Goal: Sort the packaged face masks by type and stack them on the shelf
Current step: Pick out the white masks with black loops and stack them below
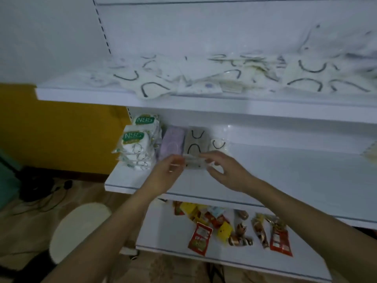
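Top shelf point(81, 94): a loose heap of wrapped white masks point(224, 78) with dark ear loops, unsorted.
Middle shelf point(285, 176): from the left, two stacks of N95 packs point(134, 148), a purple mask stack point(173, 144), a grey mask stack point(196, 142), and one white mask pack point(218, 145).
Bottom shelf point(163, 231): scattered red and yellow snack packets point(234, 225).
Held pack point(194, 162): clear wrapper, greyish and blurred, at the front of the grey stack.
Left hand point(167, 172): fingertips pinch the pack's left end.
Right hand point(226, 170): fingers curled, pinching its right end.
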`<state>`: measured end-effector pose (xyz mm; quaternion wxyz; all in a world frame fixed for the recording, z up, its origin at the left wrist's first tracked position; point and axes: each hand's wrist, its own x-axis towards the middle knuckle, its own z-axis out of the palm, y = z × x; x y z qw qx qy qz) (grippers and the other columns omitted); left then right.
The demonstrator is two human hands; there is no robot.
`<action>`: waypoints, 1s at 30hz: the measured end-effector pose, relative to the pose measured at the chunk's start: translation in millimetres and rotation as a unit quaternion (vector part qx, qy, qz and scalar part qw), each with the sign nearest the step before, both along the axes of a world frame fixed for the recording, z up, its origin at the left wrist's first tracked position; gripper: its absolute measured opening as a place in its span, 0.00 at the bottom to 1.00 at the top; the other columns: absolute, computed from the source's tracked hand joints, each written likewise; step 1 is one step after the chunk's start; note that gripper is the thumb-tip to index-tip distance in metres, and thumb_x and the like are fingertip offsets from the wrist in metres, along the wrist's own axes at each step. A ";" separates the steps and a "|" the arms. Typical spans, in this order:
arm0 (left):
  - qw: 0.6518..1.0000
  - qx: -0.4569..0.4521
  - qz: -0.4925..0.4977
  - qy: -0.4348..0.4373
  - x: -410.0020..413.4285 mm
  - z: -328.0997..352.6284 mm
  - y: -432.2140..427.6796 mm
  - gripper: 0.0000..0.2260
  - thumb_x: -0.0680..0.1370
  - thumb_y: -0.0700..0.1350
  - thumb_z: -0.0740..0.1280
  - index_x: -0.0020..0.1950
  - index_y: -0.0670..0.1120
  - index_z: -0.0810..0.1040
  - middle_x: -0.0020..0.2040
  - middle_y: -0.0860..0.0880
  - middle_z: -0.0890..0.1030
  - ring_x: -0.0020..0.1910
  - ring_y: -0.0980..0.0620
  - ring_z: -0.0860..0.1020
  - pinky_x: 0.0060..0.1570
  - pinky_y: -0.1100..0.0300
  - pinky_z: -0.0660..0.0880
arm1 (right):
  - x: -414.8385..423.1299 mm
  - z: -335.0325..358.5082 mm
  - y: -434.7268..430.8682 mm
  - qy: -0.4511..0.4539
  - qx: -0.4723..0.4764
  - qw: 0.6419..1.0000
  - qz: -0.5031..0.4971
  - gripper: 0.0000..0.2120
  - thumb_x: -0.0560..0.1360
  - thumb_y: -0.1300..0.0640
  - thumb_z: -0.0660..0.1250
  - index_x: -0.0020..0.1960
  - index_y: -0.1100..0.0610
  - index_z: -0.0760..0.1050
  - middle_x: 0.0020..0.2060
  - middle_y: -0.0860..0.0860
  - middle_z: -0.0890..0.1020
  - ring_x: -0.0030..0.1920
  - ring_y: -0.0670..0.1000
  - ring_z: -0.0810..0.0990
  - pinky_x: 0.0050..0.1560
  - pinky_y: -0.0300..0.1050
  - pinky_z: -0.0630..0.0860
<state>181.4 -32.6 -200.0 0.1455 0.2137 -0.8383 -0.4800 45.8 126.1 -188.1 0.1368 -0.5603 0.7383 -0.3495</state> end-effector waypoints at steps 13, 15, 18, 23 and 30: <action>0.906 -0.371 0.167 0.118 17.8 169.0 -73.5 0.10 0.79 0.46 0.63 0.58 0.43 0.76 0.53 0.45 0.76 0.45 0.52 0.75 0.43 0.60 0.71 | -22.3 180.1 -38.0 0.107 -0.163 0.979 -0.058 0.13 0.77 0.63 0.62 0.59 0.51 0.74 0.48 0.46 0.79 0.46 0.46 0.77 0.43 0.25 0.69; 0.893 -0.381 0.229 -0.074 -2.4 180.3 -91.9 0.21 0.79 0.56 0.60 0.64 0.43 0.71 0.59 0.42 0.75 0.54 0.45 0.75 0.49 0.55 0.71 | -49.3 192.0 -60.5 0.130 -0.122 0.978 -0.109 0.13 0.77 0.61 0.61 0.61 0.54 0.74 0.48 0.49 0.78 0.44 0.48 0.75 0.38 0.28 0.67; 0.870 -0.365 0.241 -0.229 -30.7 195.0 -102.7 0.35 0.74 0.66 0.60 0.69 0.41 0.64 0.64 0.40 0.73 0.60 0.40 0.73 0.50 0.52 0.70 | -86.4 208.6 -90.9 0.119 -0.030 0.977 -0.175 0.16 0.77 0.58 0.61 0.65 0.55 0.70 0.54 0.53 0.78 0.50 0.52 0.75 0.46 0.39 0.68; 0.925 -0.254 0.214 -0.186 -57.6 197.8 -113.3 0.40 0.69 0.57 0.73 0.71 0.39 0.60 0.68 0.41 0.69 0.65 0.43 0.70 0.49 0.56 0.66 | -123.4 209.5 -127.2 0.124 0.085 0.973 -0.177 0.27 0.75 0.49 0.66 0.70 0.58 0.63 0.67 0.57 0.70 0.66 0.56 0.69 0.62 0.44 0.65; 0.944 -0.214 0.239 0.080 -47.3 206.2 -138.5 0.34 0.74 0.37 0.70 0.75 0.53 0.57 0.57 0.49 0.71 0.53 0.50 0.72 0.51 0.62 0.67 | -142.0 205.0 -146.9 0.075 0.178 0.966 -0.175 0.35 0.70 0.53 0.74 0.70 0.63 0.61 0.67 0.58 0.68 0.60 0.58 0.73 0.53 0.49 0.76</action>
